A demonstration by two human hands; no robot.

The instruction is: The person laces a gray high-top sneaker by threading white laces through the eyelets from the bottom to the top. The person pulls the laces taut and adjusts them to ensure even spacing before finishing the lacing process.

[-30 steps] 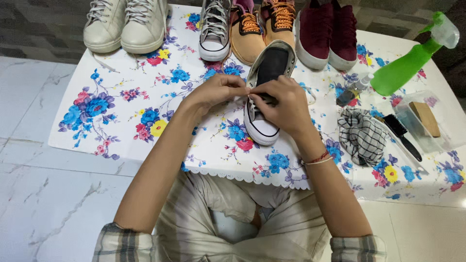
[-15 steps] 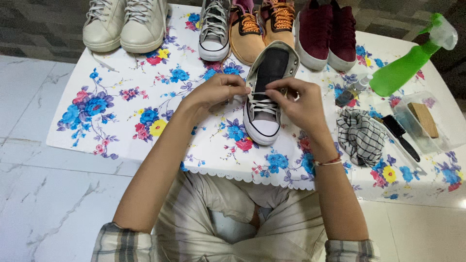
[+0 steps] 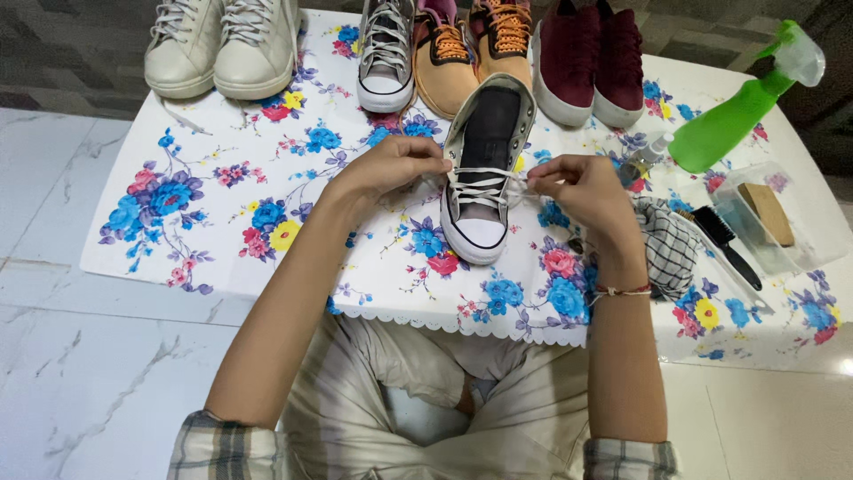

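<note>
A floral cloth covers the low table, and a row of shoes stands along its far edge: a cream pair, a grey sneaker, a tan pair with orange laces and a maroon pair. To the right lie a green spray bottle, a clear tray with a block in it, a black brush and a checked rag. In the middle sits the grey sneaker being laced, its long axis running away from the person, toe cap nearest the body and the open heel pointing toward the shoe row. It lies straight ahead, between the two hands, each about equally close. The left hand is closed at the shoe's left edge, fingertips pinching what looks like one end of the white lace, though the grip itself is hard to make out. The right hand is closed just off the right edge, pinching the other lace end and drawing it sideways across the eyelets
</note>
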